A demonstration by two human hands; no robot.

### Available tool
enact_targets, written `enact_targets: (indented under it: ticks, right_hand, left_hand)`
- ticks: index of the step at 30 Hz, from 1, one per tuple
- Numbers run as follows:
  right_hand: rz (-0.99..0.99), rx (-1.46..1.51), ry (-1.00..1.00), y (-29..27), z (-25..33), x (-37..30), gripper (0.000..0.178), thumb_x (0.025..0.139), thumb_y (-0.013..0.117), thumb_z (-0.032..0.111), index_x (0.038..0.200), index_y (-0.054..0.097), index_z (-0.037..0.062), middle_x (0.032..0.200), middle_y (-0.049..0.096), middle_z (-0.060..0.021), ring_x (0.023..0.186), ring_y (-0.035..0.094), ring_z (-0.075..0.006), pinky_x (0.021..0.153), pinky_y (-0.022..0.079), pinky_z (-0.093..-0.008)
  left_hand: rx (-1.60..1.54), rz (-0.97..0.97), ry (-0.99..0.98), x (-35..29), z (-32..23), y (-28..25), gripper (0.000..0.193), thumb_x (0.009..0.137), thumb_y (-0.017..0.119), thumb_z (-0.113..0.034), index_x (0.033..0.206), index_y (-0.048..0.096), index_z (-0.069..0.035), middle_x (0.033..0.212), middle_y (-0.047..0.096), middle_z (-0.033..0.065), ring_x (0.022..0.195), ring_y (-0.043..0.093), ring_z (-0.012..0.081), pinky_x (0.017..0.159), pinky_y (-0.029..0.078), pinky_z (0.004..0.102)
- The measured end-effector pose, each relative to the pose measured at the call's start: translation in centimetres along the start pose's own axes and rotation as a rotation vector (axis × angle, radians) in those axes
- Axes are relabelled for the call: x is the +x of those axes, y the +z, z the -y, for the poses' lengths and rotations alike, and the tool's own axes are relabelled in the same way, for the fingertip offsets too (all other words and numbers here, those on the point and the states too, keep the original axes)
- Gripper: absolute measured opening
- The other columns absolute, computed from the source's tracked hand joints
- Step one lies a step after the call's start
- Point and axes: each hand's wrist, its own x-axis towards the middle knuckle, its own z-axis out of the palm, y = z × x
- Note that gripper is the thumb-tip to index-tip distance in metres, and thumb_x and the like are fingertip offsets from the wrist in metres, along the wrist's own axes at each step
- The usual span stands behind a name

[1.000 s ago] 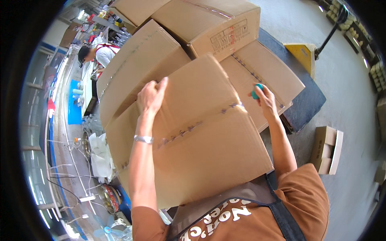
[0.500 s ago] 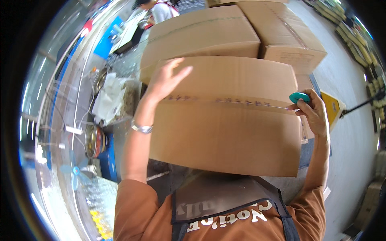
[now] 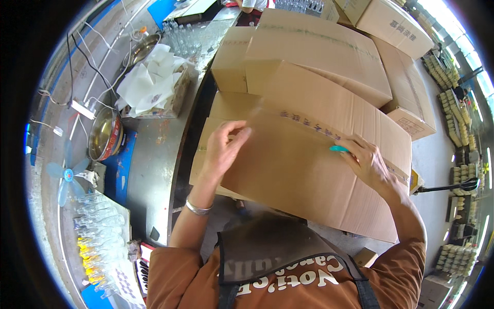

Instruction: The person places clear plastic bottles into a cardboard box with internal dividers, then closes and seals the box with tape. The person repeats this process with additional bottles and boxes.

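Note:
A large brown carton (image 3: 309,170) lies tilted in front of me, with a strip of printed tape running along its top seam. My right hand (image 3: 368,162) is closed on a small teal box cutter (image 3: 338,148), held close to the seam; the fingers partly cover the cutter, and its blade cannot be made out. Over the carton's left side is my left hand (image 3: 226,149), its thumb and fingers apart and nothing between them. I cannot tell whether that hand touches the cardboard.
More closed cartons (image 3: 319,51) stand just beyond, some stacked at the far right. Along the left runs a metal bench (image 3: 149,175) with a box of white paper (image 3: 154,87), metal bowls (image 3: 105,135), a blue fan (image 3: 68,175) and glass bottles (image 3: 103,221). A pallet-jack handle (image 3: 447,188) stands to the right.
My right hand with the cutter has moved left and inward over the carton. The carton now lies turned in view, its right side lower. My left hand sits lower in view, beside the carton's left side.

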Motion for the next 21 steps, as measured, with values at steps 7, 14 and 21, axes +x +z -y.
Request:
enact_targets:
  ticks: [7, 14, 21]
  right_hand:
    - [0.424, -0.261, 0.162, -1.7, 3.5, 4.2, 0.022, 0.09, 0.064, 0.008, 0.112, 0.061, 0.0058, 0.094, 0.065, -0.016, 0.078, 0.067, -0.036, 0.069, 0.055, -0.0431]
    - [0.353, -0.184, 0.013, -0.8, 7.4, 18.1, 0.019, 0.089, 0.067, 0.015, 0.104, 0.066, 0.0026, 0.086, 0.063, -0.0152, 0.069, 0.059, -0.0307, 0.064, 0.049, -0.0373]
    - [0.89, -0.363, -0.329, 4.9, 8.2, 28.2, 0.018, 0.088, 0.069, 0.024, 0.099, 0.065, 0.0101, 0.087, 0.061, -0.0111, 0.089, 0.06, -0.0303, 0.076, 0.048, -0.0432]
  left_hand:
    - [-0.458, 0.183, -0.254, 1.3, 0.6, -1.4, 0.019, 0.093, 0.068, -0.018, 0.101, 0.07, -0.001, 0.087, 0.064, -0.0011, 0.08, 0.055, 0.0046, 0.071, 0.043, 0.0214]
    - [-0.718, 0.256, -0.351, 1.9, 1.8, -1.5, 0.016, 0.094, 0.069, -0.017, 0.098, 0.071, -0.002, 0.087, 0.063, -0.0044, 0.081, 0.053, 0.0016, 0.075, 0.042, 0.0181]
    - [-0.919, 0.274, -0.381, 1.3, 2.1, -1.1, 0.014, 0.092, 0.069, -0.01, 0.102, 0.071, 0.0, 0.092, 0.066, -0.0005, 0.085, 0.058, 0.0053, 0.079, 0.046, 0.0209]
